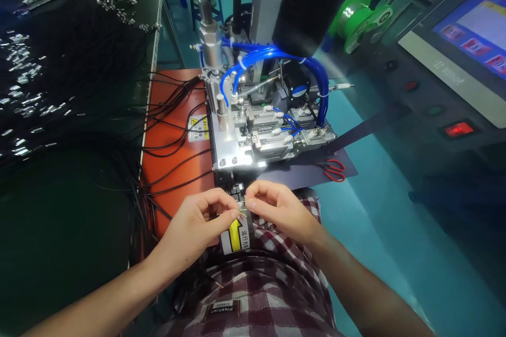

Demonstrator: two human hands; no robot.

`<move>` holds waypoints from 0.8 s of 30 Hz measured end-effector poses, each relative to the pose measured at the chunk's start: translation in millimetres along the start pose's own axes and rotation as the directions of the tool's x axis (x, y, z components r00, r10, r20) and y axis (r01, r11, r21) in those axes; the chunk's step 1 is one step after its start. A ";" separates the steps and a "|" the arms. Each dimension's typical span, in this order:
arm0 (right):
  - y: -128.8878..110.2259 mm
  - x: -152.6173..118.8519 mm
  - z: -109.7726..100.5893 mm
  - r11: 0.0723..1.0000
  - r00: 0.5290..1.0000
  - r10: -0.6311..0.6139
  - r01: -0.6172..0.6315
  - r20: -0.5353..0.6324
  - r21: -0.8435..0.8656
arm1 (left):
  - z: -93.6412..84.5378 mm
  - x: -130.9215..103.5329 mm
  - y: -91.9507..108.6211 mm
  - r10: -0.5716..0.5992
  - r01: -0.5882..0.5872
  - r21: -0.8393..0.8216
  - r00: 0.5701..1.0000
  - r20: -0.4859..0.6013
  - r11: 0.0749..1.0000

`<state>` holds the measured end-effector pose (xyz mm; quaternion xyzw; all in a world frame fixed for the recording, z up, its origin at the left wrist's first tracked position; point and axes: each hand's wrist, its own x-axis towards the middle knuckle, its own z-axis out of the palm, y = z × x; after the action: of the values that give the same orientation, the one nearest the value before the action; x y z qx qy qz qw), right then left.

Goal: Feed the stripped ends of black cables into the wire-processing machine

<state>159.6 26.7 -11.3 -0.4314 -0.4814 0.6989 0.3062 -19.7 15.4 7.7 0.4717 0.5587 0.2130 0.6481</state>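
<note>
Thin coloured wires (242, 214), yellow and red among them, show between my two hands. My left hand (201, 218) pinches them between thumb and forefinger. My right hand (279, 209) is closed in a pinch close by, with its fingertips at the wire ends; fine strands seem to run between the hands. Just beneath is a white label with a yellow arrow (236, 234) on the front of the machine. Behind my fingertips lies a small black and metal fixture (236, 190), partly covered by the hands.
Ahead stands a metal machine (233, 142) with blue air hoses (272, 52). Black cables (174, 137) cross an orange plate (169, 168) from the dark table (59, 210) on the left. Red-handled scissors (335, 170) lie right of the machine. A screen panel (470, 37) and green spool (356, 18) are further right.
</note>
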 end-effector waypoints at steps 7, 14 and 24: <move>18.2 -11.1 20.1 0.991 0.973 -0.068 0.040 -0.221 -0.131 | 0.4 1.1 -3.8 -0.010 0.008 -0.044 1.000 -0.029 0.999; 13.3 -11.3 26.4 0.977 0.949 -0.154 0.104 -0.277 -0.187 | 0.3 1.7 -3.2 -0.006 0.005 -0.039 1.000 -0.022 0.999; 18.0 -9.1 28.9 0.999 0.955 0.010 0.002 -0.296 0.039 | 1.2 1.8 -2.6 -0.022 0.019 -0.079 0.999 -0.031 0.997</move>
<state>137.4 0.9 -20.6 -0.5263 -0.4153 0.6362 0.3818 -18.7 15.2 4.4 0.4365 0.5651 0.2357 0.6593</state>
